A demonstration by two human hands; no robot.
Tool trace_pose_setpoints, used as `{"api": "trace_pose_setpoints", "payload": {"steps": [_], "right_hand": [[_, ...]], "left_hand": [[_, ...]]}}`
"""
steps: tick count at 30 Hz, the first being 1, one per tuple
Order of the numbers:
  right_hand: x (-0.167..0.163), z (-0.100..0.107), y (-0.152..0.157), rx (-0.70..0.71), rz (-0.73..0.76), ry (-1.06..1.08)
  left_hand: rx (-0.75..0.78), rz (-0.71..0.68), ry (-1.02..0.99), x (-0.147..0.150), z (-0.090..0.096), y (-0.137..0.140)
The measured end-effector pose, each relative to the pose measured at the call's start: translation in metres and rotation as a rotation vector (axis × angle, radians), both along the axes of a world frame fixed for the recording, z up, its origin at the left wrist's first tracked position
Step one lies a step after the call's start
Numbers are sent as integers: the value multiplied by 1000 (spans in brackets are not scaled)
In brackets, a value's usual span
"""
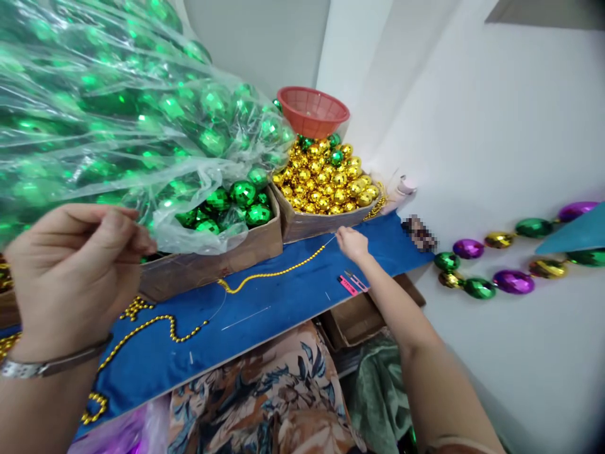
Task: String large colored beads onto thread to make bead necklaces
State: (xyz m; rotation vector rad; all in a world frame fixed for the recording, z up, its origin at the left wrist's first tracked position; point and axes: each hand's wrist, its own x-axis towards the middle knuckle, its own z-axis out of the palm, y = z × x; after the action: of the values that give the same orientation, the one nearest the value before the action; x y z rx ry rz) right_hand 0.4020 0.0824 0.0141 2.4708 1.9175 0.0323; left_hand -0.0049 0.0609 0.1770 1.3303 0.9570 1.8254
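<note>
My left hand [78,271] is raised at the left, its thumb and fingertips pinched together; what they hold, if anything, does not show. My right hand [352,244] is closed on a thin thread [331,239] by the box of gold balls. From that thread a gold bead string [274,275] runs left across the blue cloth. Another gold bead string [142,326] lies below my left hand, with a bare thread near its end. A needle-like thin rod [246,318] rests on the cloth between them.
A clear plastic bag [198,176] of green faceted balls fills the left, over a cardboard box [212,261]. Behind stand gold balls [326,180] and a red basket [312,113]. A pink lighter [347,285] and thread snips [358,280] lie near the front edge [227,364].
</note>
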Motion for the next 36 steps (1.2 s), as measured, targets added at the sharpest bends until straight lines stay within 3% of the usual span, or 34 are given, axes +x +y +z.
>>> {"api": "trace_pose_setpoints", "payload": {"steps": [3, 6, 8, 11, 12, 14, 15, 18, 21, 24, 28, 30, 33, 36], "right_hand": [[22, 16, 3, 38, -105, -27], [20, 25, 1, 62, -117, -19], [-1, 24, -5, 72, -56, 20], [-58, 18, -19, 93, 137, 147], [-81, 18, -27, 117, 234, 227], [-128, 19, -44, 283, 498, 687], [-149, 21, -53, 298, 561, 906], [-196, 27, -76, 83, 613, 1435], [-214, 25, -87, -15, 534, 1673], [-208, 16, -91, 131, 410, 1576], [-185, 1, -94, 263, 397, 1195], [-177, -5, -97, 291, 408, 1080], [-173, -12, -103, 302, 403, 998], [-174, -17, -109, 312, 417, 955]], "left_hand": [[-47, -112, -3, 9, -2, -7], [-112, -183, -38, 16, -16, -11], [-181, -224, -30, 23, -33, -14], [-280, -278, 12, 35, -65, -20], [-303, -301, 30, 39, -76, -23], [-338, -339, 70, 47, -93, -27], [-350, -348, 84, 50, -100, -29], [-395, -351, 70, 55, -113, -35], [-431, -378, 5, 53, -123, -41], [-402, -360, 115, 46, -149, -47], [-342, -319, 938, 38, -211, -53], [-356, -345, 1158, 40, -241, -54], [-396, -354, 1269, 45, -270, -53], [-416, -360, 1362, 48, -279, -51]]}}
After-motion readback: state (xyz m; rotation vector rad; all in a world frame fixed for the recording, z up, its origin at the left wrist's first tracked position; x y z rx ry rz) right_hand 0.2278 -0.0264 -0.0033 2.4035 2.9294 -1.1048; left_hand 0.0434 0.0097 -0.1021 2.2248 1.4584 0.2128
